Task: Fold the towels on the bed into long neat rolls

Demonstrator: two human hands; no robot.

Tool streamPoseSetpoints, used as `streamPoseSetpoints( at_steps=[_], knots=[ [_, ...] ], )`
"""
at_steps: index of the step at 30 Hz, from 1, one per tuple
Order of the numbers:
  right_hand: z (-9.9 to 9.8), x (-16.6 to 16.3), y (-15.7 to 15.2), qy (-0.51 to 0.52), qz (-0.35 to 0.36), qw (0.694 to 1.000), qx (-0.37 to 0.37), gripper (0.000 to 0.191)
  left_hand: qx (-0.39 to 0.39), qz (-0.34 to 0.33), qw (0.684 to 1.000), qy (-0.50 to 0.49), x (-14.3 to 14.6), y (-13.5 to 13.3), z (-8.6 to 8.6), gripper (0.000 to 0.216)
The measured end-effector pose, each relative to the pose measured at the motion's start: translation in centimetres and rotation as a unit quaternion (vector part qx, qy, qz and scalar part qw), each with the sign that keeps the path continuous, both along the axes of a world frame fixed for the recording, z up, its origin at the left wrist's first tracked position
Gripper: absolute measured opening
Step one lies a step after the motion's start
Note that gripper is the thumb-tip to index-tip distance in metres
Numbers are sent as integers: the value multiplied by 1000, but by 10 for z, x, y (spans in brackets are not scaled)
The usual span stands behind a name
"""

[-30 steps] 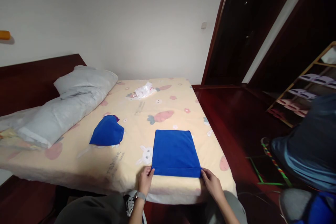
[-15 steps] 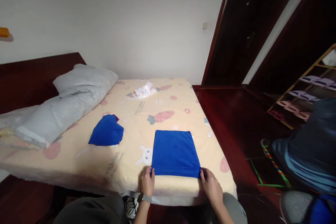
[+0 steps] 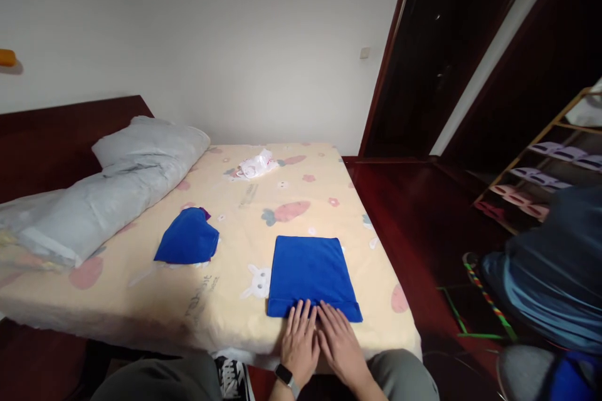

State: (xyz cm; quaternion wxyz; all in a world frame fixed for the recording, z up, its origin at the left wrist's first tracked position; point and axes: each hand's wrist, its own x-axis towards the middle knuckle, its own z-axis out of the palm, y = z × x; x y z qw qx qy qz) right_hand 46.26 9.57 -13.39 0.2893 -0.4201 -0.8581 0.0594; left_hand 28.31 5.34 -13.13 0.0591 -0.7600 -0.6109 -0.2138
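A blue cloth [image 3: 310, 269] lies flat on the bed in front of me, with a narrow fold along its near edge. My left hand [image 3: 300, 338] rests palm down on that edge, fingers stretched out, a smartwatch on its wrist. Close beside it, my right hand [image 3: 337, 339] also lies flat with its fingertips on the fold. Neither hand grips anything. To the left, a crumpled-looking blue folded cloth pile [image 3: 188, 237] shows a bit of purple at its upper corner.
A white plastic bag [image 3: 256, 164] sits far back on the patterned bed sheet [image 3: 244, 225]. A grey quilt [image 3: 117, 200] is heaped at left by the headboard [image 3: 70, 141]. Slippers fill a shoe rack [image 3: 531, 156] at right. A dark blue garment [image 3: 540, 276] is at the right edge.
Both hands have left the near corners of the cloth and come together at the middle of its near edge, fingers now spread flat. The view has shifted slightly.
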Motion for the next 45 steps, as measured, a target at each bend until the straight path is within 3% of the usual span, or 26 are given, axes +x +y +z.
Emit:
streamPoseSetpoints(
  at_steps=[4,11,17,20,23,27,32,35,40,43,45],
  knots=[
    [-14,-3,1,-30,4,999,20,65,-16,29,999,23,-25,0,-13,68],
    [-35,46,14,-102,-83,991,22,63,-40,144,988,38,-90,-1,-35,63],
    [-33,49,19,-109,-101,988,43,54,-31,128,990,53,-102,0,-29,58],
    [-26,57,18,-89,-123,986,64,55,8,93,993,70,-101,0,-13,52],
    [-24,69,16,-67,-104,990,75,66,37,19,993,112,-95,1,6,55],
    [-32,72,19,-65,-65,992,83,74,14,-84,982,170,-82,6,22,62],
    [-44,65,32,-93,-47,988,116,61,-70,-71,984,145,-86,11,15,63],
    [-30,55,25,-97,-58,986,120,67,-97,-56,987,118,-85,10,10,65],
    [5,-5,4,-97,-12,992,85,72,-63,-45,995,68,-41,14,3,69],
    [0,-42,4,-61,-25,995,70,72,-40,-17,998,44,-23,21,-7,72],
    [-12,-52,8,-45,-29,996,73,74,-43,-12,998,45,-26,24,-14,72]
  ],
)
